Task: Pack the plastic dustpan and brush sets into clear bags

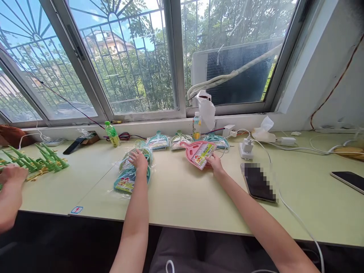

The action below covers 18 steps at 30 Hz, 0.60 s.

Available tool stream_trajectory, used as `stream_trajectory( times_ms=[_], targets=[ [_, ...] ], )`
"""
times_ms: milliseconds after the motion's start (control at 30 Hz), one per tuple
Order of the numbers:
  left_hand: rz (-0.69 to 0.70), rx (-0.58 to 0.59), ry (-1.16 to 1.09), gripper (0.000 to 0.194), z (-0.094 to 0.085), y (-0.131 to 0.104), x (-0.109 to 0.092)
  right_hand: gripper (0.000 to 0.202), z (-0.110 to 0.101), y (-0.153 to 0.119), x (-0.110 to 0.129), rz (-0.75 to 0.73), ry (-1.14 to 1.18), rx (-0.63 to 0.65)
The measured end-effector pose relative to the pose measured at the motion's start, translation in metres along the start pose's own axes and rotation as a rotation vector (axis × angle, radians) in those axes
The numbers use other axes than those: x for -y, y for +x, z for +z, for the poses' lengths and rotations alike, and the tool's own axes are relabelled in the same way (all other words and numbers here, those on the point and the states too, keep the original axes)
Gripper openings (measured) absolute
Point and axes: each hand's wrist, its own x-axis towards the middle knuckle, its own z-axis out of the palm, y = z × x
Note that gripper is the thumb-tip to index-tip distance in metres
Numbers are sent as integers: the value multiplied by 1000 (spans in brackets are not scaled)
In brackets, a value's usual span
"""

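While the right hand (216, 165) pinches the pink dustpan set (196, 153) at its near right edge, thumb and fingers closed narrowly around the label end, the left hand (138, 160) lies over the pile of wrapped sets (125, 182) on the other side. The left fingers look somewhat spread across the clear film; whether they pinch any of it I cannot tell, since the shiny plastic and the back of the hand hide the fingertips.

The pink set is tilted, its handle pointing away and to the left, near the row at the back: a blue set (157, 141), a green set (179, 142) and a teal set (217, 140), with a clear bottle (196, 127) standing just behind.

A hold so near one edge probably lets the handle end dip, so a level wrist and a firm thumb on the stiff part would serve better than squeezing the label. Slow, low movement suits this spot, as a careless swing could catch the bottle or the neighbouring sets. On the left, the wrapping is likely slippery: a light, flat palm should steady the pile, while a hard push could slide its layers apart across the table (182, 201).
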Motion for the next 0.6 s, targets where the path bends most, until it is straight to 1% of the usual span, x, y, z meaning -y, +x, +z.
stream_trajectory(
  times_ms=[67, 100, 133, 167, 233, 300, 367, 433, 467, 533, 600],
  targets=[
    [-46, 45, 43, 46, 0, 3, 4, 37, 0, 0, -1, -1, -3, 4],
    [-38, 33, 48, 45, -1, 3, 3, 38, 0, 0, -1, 0, -5, 6],
    [15, 9, 27, 45, -3, 2, 0, 38, 0, 1, -1, 2, -5, 7],
    [93, -30, -14, 46, -4, 1, -5, 38, 0, 1, -1, 4, -3, 5],
    [296, -122, -132, 48, -6, -7, -20, 39, -1, 3, -1, 8, 5, -13],
    [486, -158, -246, 48, -6, -17, -41, 38, -3, 5, -1, 4, 15, -45],
    [650, -107, -324, 47, -2, -28, -60, 38, -5, 8, -1, -4, 28, -85],
    [732, -10, -396, 46, 6, -37, -73, 36, -6, 10, 0, -12, 47, -118],
    [735, 44, -428, 44, 11, -40, -77, 35, -7, 10, 0, -14, 57, -131],
    [688, 135, -474, 41, 21, -43, -78, 32, -8, 10, 0, -14, 72, -138],
    [634, 182, -478, 37, 30, -42, -74, 30, -8, 9, 1, -18, 81, -140]
  ],
)
